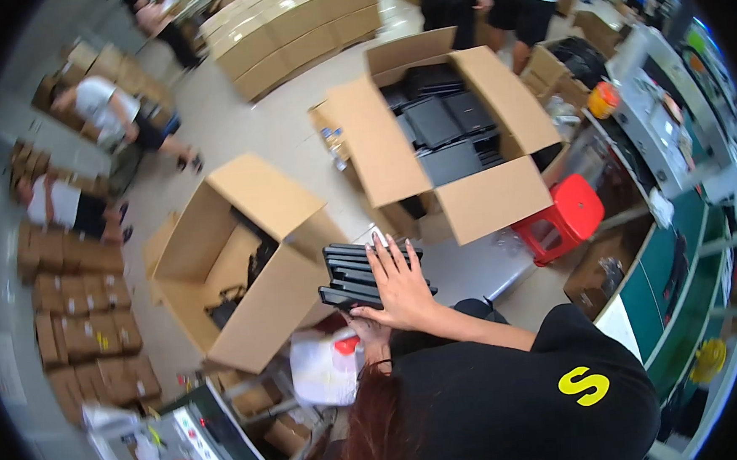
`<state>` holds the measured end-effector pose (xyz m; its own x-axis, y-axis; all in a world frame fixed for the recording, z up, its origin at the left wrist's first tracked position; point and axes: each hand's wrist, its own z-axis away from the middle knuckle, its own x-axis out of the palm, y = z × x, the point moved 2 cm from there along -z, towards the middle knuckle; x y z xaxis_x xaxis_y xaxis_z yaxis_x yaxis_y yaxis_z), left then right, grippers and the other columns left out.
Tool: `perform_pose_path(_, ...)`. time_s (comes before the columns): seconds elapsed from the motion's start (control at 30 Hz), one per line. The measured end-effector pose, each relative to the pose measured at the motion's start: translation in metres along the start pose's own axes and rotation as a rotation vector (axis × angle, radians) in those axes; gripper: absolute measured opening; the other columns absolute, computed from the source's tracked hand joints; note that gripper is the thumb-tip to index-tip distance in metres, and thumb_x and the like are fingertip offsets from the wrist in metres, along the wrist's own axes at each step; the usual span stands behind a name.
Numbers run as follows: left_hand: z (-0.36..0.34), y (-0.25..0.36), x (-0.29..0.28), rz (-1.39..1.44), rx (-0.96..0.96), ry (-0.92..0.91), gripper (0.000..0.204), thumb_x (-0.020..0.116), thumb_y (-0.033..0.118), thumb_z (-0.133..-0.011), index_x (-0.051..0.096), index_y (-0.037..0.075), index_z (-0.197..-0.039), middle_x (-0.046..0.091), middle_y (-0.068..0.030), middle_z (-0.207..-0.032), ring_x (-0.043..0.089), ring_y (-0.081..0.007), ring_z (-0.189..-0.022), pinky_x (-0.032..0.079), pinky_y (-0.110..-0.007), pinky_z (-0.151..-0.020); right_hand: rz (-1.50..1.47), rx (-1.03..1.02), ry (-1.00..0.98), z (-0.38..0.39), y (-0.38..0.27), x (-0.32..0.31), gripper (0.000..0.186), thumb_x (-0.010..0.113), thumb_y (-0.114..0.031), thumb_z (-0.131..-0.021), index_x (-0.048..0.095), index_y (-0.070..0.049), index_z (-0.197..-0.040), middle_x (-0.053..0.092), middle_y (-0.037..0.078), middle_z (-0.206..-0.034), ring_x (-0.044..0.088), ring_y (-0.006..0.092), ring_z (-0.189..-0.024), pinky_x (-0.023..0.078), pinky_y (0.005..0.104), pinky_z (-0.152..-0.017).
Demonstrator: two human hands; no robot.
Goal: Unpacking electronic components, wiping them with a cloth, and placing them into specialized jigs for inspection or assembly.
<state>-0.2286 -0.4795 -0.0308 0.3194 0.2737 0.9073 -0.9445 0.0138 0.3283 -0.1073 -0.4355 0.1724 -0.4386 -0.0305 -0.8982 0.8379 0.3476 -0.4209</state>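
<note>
A stack of several flat black plastic cases [354, 275] is held between my two hands in front of my body. Across its right side lies my right hand [403, 291], fingers long and spread, pressed against the cases. Beneath the stack, my left hand [369, 326] grips it from below; most of its fingers are hidden. To the left stands an open cardboard box [259, 308] with a few black items inside. Ahead is a larger open carton [490, 210] filled with similar flat black pieces [451, 124].
A red stool [566, 215] stands right of the big carton. A white jug with a red cap [320, 376] is below my left hand. A green-topped workbench [650, 284] runs along the right. Stacked cartons [96, 331] line the left wall, and other people are further off.
</note>
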Motion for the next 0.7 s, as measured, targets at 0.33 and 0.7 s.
perform_pose_path(0.33, -0.151, -0.053, 0.166, -0.229, -0.396, -0.055, 0.077, 0.030, 0.069, -0.081, 0.037, 0.012, -0.132, 0.046, -0.0055, -0.127, 0.043, -0.0241, -0.117, 0.037, -0.040, -0.098, -0.035, 0.354, 0.262, -0.090, 0.124, -0.053, 0.097, 0.048, -0.066, -0.073, 0.023, 0.005, -0.134, 0.023, 0.025, -0.139, 0.021, 0.0374, -0.130, 0.013, 0.0516, -0.104)
perform_pose_path(0.7, -0.326, -0.228, 0.298, -1.254, -1.200, -0.424, 0.085, 0.013, 0.070, -0.082, 0.030, 0.007, -0.136, 0.036, -0.0166, -0.136, 0.036, -0.0319, -0.123, 0.029, -0.048, -0.102, -1.149, 1.002, 0.922, -0.107, 0.321, -0.005, 0.088, 0.039, -0.063, -0.083, 0.019, 0.004, -0.136, 0.022, 0.023, -0.141, 0.020, 0.0298, -0.132, 0.018, 0.0350, -0.107)
